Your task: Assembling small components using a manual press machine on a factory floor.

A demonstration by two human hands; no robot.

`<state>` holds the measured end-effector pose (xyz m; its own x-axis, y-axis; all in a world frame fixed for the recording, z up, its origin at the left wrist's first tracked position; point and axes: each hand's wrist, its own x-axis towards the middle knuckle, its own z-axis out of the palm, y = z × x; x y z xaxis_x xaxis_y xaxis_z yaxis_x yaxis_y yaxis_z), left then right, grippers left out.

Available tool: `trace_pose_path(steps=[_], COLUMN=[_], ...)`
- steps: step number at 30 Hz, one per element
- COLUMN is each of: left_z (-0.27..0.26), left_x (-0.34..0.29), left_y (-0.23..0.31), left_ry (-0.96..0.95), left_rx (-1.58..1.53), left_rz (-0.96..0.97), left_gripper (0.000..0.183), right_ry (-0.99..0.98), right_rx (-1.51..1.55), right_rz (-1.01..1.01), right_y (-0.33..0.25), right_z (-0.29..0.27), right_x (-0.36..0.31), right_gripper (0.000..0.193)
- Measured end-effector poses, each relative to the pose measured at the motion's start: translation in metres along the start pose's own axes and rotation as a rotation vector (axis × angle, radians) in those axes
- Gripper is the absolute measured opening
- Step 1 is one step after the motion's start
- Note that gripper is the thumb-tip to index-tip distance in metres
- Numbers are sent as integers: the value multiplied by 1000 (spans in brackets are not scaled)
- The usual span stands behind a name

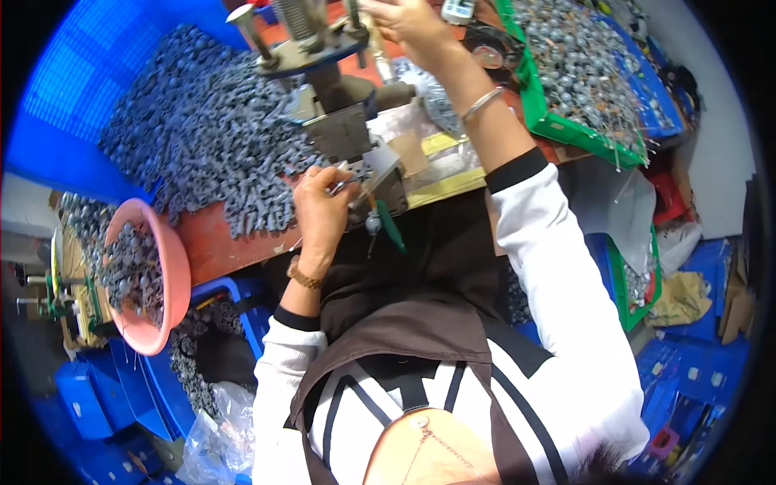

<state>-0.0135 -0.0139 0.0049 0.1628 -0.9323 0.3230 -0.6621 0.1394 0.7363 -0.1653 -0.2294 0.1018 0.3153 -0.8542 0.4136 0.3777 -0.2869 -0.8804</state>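
At the front of a bench-mounted press [339, 129], my left hand [322, 206] pinches a small, light-coloured piece, too small to name, close to the press's lower block. My right hand [412, 28] is raised beside the press's upper part at the top edge of the view. Its fingers are curled and partly cut off, so what they hold is hidden. Just right of my left hand, a green-handled tool [391, 226] hangs at the bench edge, beside a small grey ball-shaped part [373, 222] on a thin stem. A large heap of grey metal parts [218, 129] lies left of the press.
A pink basin [174, 303] of similar parts stands at the left. At the upper right, a green tray [558, 128] holds many ball-ended parts. Blue bins [85, 396] sit low on the left, near a clear plastic bag [214, 440]. The red bench top [214, 242] shows below the heap.
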Motion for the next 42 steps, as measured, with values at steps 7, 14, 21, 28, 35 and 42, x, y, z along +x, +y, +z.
trace_pose_path(steps=[7,14,21,28,35,42], left_z=[-9,-2,-3,-11,-44,-132], left_x=[-7,-10,-11,-22,-72,-70], left_y=[2,-1,-6,5,61,10], left_ry=[35,13,61,67,-529,300], left_rx=[-35,-39,53,382,-629,-919], left_rz=[48,93,181,213,-291,-137], left_gripper=[16,19,15,12,24,24], right_ry=[66,91,96,-162,432,321], right_rx=[-294,-457,-777,-693,-1618,-1780], right_rz=[-756,-635,-719,-839,-82,10], right_y=[-59,-87,-54,-75,-32,-19], right_z=[64,71,64,27,-149,-221], right_x=[-185,-144,-187,-192,-115,-143], right_gripper=[25,25,33,21,14,19])
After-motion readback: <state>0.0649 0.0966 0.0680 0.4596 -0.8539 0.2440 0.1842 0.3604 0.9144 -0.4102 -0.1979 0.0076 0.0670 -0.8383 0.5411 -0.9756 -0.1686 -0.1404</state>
